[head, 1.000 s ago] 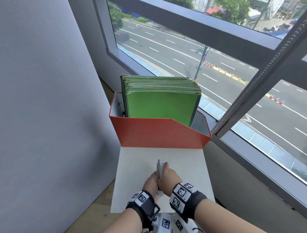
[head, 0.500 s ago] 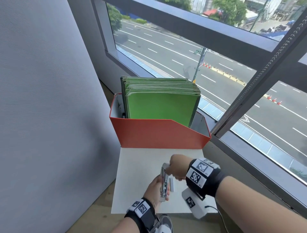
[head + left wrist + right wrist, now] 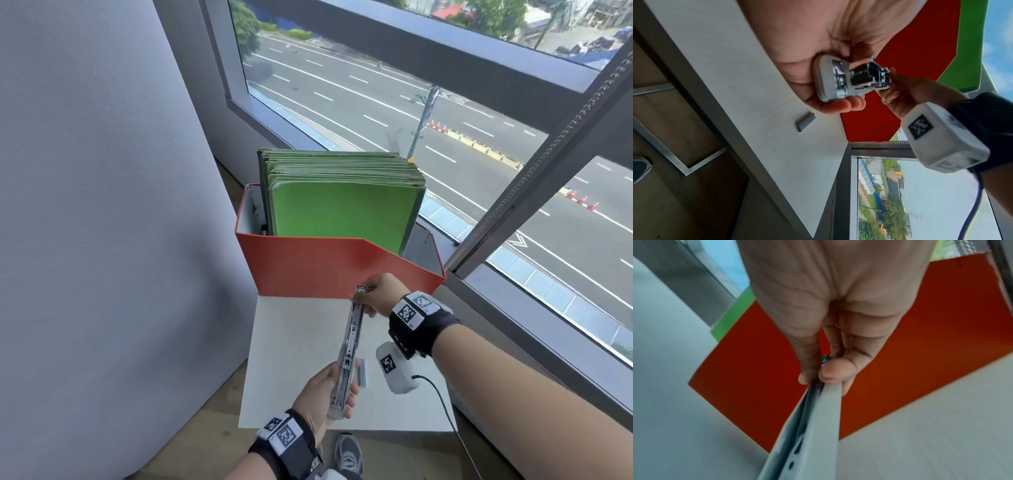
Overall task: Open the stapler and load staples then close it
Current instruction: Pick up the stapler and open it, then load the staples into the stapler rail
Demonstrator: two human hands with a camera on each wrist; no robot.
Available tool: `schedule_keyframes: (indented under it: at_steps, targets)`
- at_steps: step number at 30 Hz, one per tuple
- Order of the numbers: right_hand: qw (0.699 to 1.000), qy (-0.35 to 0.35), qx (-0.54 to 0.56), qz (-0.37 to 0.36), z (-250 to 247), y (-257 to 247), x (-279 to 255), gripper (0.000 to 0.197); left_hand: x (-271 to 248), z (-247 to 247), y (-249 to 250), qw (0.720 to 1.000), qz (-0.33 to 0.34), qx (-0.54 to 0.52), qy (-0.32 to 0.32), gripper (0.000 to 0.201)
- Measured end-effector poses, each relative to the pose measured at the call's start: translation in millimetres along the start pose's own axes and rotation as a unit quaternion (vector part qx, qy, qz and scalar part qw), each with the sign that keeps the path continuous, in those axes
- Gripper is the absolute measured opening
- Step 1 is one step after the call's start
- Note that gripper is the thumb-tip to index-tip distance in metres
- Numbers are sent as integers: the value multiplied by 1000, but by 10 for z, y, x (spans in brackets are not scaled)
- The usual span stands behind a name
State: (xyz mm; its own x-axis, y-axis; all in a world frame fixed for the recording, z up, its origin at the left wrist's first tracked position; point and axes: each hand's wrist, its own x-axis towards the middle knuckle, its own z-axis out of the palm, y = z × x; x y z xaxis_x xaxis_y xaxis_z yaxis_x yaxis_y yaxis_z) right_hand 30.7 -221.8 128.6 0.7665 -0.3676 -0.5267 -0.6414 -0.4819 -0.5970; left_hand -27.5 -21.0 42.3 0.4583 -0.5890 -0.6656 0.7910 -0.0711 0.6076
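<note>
**Stapler swung open, staples waiting on the desk**

So the stapler (image 3: 347, 359) is held up off the white desk (image 3: 291, 342), opened out nearly flat into one long line. The left hand (image 3: 322, 394) has its grip wrapped round the near half, fingers curled under the grey body, which looks like the anchor end. The right hand (image 3: 380, 294) pinches the far tip between thumb and fingertips, over by the orange file box (image 3: 325, 270). My read is that pulling the two ends apart like this keeps the metal channel facing up and exposed, so a strip can drop straight in.

The staples (image 3: 362, 371) lie flat on the desk just right of the stapler, beside the left hand's fingers, nobody touching them. Handy spot: the right hand only has to let go of the tip and come back for them.

Both hands are busy, so one has to release first. I'd guess the top could flop back when that happens.

Green folders (image 3: 342, 212) stand in the box behind the stapler.
</note>
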Motion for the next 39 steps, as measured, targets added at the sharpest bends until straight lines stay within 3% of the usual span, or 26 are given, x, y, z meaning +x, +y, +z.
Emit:
schedule_keyframes:
  at_steps: [5,9,13,16,22,26,31,35,39]
  targets:
    - [997,6,77,2,247,119,91,32,-50,-56,-19,999,-19,-42,15,36]
    - [978,18,205,43,370,305,115,45,-23,-69,47,995,-13,-97,29,38]
    - [997,-13,19,73,644,717,-8,33,42,-90,59,995,-12,-81,56,33]
    - [995,-37,-83,50,911,923,-132,41,68,-94,20,994,-25,-70,75,33]
    - [996,1,-87,25,1075,1050,-163,41,75,-45,29,993,-36,-79,77,31]
    - [995,0,-103,11,1130,1104,-191,26,87,-37,61,994,-40,-62,80,29]
    - [999,35,-24,19,1026,1122,-202,16,99,-5,83,994,-48,-46,82,29]
    - [988,84,121,-40,736,894,-257,9,103,28,106,995,-52,-39,72,33]
    - [966,37,227,-117,556,566,-415,10,83,70,140,996,-55,-38,64,28]
